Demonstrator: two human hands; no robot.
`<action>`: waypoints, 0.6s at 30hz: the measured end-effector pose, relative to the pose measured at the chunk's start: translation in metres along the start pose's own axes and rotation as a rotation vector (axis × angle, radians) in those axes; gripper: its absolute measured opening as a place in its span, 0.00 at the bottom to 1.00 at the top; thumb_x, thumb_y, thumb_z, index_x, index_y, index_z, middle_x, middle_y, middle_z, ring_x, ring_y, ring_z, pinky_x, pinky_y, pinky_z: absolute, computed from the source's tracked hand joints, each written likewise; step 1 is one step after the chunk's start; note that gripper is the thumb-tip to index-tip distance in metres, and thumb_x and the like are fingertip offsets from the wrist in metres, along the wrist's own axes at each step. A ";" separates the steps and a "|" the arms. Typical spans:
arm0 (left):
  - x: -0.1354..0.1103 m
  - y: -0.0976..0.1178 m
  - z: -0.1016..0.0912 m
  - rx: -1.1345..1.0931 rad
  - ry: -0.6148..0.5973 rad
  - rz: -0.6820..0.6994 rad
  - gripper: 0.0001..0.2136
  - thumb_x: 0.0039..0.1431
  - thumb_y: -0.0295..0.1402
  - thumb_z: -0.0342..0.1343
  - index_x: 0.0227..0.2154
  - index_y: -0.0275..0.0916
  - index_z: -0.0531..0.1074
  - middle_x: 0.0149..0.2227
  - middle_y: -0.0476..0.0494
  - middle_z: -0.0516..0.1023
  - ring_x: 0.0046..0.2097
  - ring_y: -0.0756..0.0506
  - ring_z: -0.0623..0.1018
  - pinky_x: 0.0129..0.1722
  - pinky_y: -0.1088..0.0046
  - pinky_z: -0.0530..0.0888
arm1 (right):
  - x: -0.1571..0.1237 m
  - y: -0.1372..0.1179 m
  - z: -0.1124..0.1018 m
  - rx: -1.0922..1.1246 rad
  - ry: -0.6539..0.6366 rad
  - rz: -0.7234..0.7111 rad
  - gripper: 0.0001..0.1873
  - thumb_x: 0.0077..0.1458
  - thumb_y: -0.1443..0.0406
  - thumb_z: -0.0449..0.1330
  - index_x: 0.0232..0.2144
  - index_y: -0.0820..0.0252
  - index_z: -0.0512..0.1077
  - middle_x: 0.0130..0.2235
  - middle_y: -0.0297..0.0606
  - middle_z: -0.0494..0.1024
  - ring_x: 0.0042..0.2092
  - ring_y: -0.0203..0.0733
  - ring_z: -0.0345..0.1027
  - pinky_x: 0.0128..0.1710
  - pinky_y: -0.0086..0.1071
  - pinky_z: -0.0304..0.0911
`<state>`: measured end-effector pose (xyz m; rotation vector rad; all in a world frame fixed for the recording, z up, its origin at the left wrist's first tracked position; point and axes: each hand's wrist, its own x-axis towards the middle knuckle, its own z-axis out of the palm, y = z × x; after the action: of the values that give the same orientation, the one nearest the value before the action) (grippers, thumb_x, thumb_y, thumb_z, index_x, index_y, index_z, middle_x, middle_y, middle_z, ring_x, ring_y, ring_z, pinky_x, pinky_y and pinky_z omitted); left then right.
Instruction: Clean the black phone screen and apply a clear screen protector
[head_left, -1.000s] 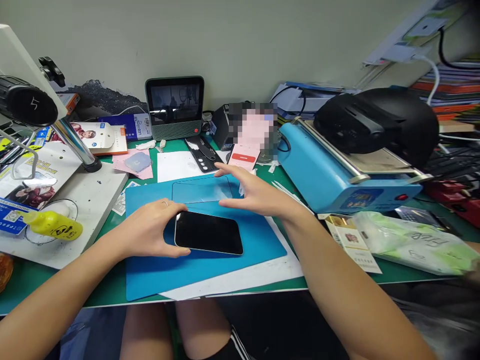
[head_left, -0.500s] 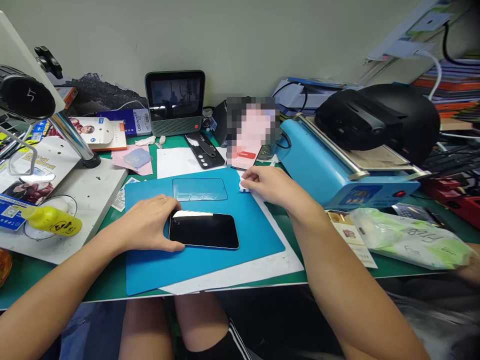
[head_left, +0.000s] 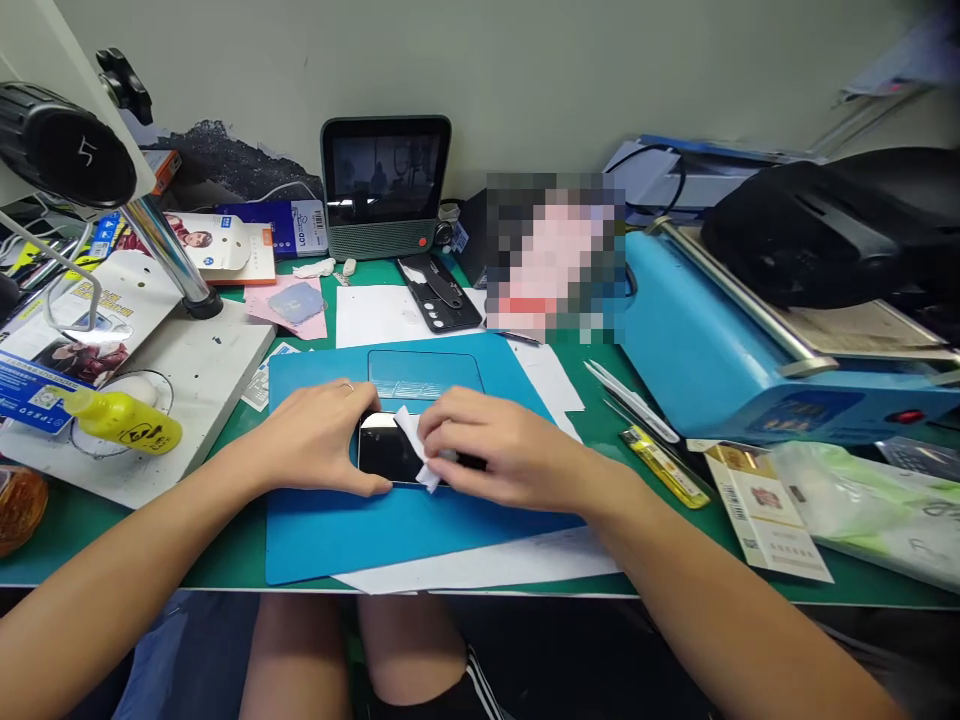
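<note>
Working on the blue mat [head_left: 352, 530], our left hand [head_left: 322, 432] at nine o'clock and right hand [head_left: 496, 442] at three flank the black phone [head_left: 381, 452] lying there, left clasping it; a clear panel [head_left: 425, 370] sits toward twelve. Pressing our right's pinched white wipe [head_left: 413, 440] unevenly could skid phone into panel.

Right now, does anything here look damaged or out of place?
At back left, the wall shows a ragged dark patch, perhaps peeling, breaking its plain surface. White paper pokes crookedly from under the blue mat.

Soft indoor light, pale glare on phone [head_left: 386, 455], upper right blurred
</note>
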<state>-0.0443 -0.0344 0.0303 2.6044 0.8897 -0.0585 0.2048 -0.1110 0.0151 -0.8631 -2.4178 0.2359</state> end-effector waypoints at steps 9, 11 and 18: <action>-0.001 -0.006 0.004 0.046 0.019 0.047 0.29 0.52 0.58 0.69 0.44 0.41 0.68 0.42 0.41 0.80 0.46 0.34 0.80 0.40 0.64 0.69 | -0.012 -0.020 -0.002 -0.306 -0.013 -0.108 0.14 0.70 0.67 0.58 0.46 0.73 0.81 0.50 0.53 0.86 0.51 0.53 0.84 0.54 0.44 0.81; -0.001 -0.007 0.005 0.056 0.021 0.070 0.29 0.52 0.58 0.69 0.44 0.41 0.68 0.43 0.41 0.80 0.47 0.34 0.80 0.40 0.65 0.68 | -0.021 -0.029 0.001 -0.306 -0.081 -0.073 0.19 0.72 0.64 0.56 0.52 0.75 0.79 0.56 0.54 0.83 0.57 0.55 0.81 0.58 0.46 0.80; -0.002 -0.009 0.005 0.061 0.001 0.098 0.33 0.50 0.62 0.70 0.43 0.41 0.67 0.42 0.41 0.79 0.46 0.35 0.80 0.37 0.67 0.66 | -0.010 -0.042 0.027 -0.282 -0.263 0.065 0.32 0.74 0.55 0.52 0.68 0.75 0.66 0.69 0.56 0.69 0.70 0.56 0.65 0.68 0.52 0.68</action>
<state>-0.0512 -0.0309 0.0230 2.7012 0.7709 -0.0587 0.1733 -0.1493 0.0024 -1.0958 -2.7143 0.0327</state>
